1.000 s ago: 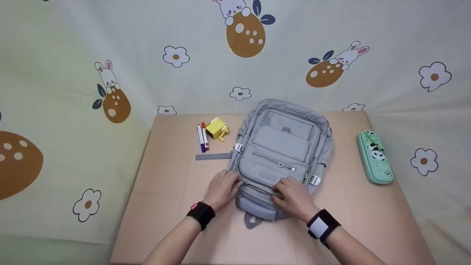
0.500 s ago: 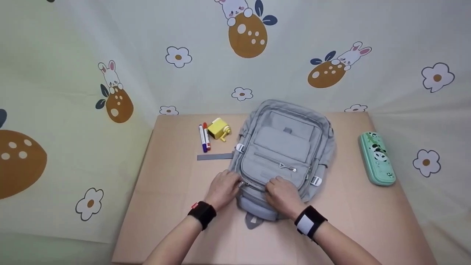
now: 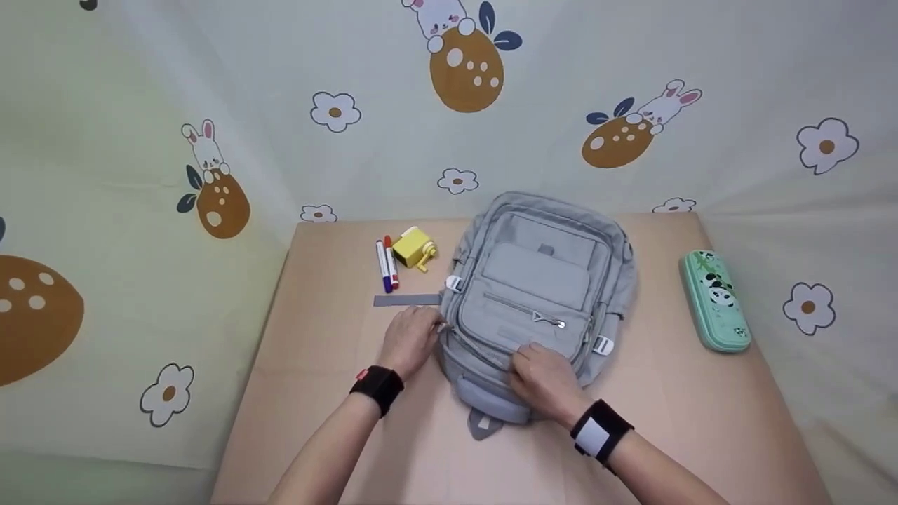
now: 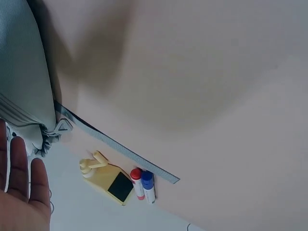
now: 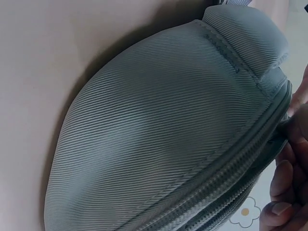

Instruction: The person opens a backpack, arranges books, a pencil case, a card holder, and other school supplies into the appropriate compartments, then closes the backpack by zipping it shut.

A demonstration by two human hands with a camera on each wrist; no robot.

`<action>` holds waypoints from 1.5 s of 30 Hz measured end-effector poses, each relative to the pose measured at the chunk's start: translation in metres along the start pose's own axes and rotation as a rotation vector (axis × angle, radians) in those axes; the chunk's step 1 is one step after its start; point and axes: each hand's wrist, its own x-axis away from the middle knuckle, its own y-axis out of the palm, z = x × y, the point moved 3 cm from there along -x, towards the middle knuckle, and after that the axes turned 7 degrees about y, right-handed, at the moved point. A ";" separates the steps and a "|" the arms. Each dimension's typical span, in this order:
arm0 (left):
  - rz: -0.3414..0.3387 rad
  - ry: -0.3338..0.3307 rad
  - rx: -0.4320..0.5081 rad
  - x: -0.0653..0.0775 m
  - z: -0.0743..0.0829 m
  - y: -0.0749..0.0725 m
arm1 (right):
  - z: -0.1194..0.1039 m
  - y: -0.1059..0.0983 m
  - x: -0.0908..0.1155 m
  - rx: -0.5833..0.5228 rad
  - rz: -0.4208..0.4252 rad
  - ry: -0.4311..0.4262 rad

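A grey backpack (image 3: 537, 270) lies front up on the table, its top handle toward the near edge. At its left side my left hand (image 3: 412, 342) pinches the zipper pull of the main compartment, which the fingers hide. In the left wrist view the outer fingers (image 4: 20, 168) stretch beside the bag. My right hand (image 3: 546, 382) grips the bag's edge by the zipper near the top; the right wrist view shows thumb and curled fingers (image 5: 281, 180) at the parted zipper (image 5: 216, 187). The zipper seam gapes between the two hands.
Left of the bag lie a yellow crank pencil sharpener (image 3: 414, 247) and two markers (image 3: 386, 264), above a grey strap (image 3: 403, 300). A green panda pencil case (image 3: 715, 301) lies at the table's right edge. Patterned cloth (image 3: 393, 154) hangs behind.
My left hand has moved left and a little away along the zipper, and the seam there now stands apart. My right hand has shifted left along the bag's edge.
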 end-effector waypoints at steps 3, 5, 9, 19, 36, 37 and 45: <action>-0.020 -0.034 -0.025 -0.008 -0.002 0.001 | 0.000 -0.001 0.001 -0.010 0.001 -0.008; -0.031 -0.053 -0.040 -0.014 -0.003 0.001 | -0.001 -0.002 0.002 -0.017 -0.001 -0.009; -0.044 -0.057 -0.048 -0.021 -0.005 0.001 | -0.001 -0.002 0.002 -0.031 -0.020 -0.002; -0.026 -0.033 -0.044 -0.020 -0.007 -0.001 | 0.000 -0.003 -0.014 -0.016 -0.162 0.143; -0.155 0.032 -0.127 -0.024 -0.003 0.003 | -0.022 0.021 -0.038 0.140 -0.205 0.111; -0.157 0.048 -0.143 -0.025 -0.003 0.003 | -0.022 0.021 -0.038 0.137 -0.204 0.116; -0.172 0.137 -0.284 -0.037 -0.003 -0.005 | -0.022 0.017 -0.037 0.047 -0.211 0.157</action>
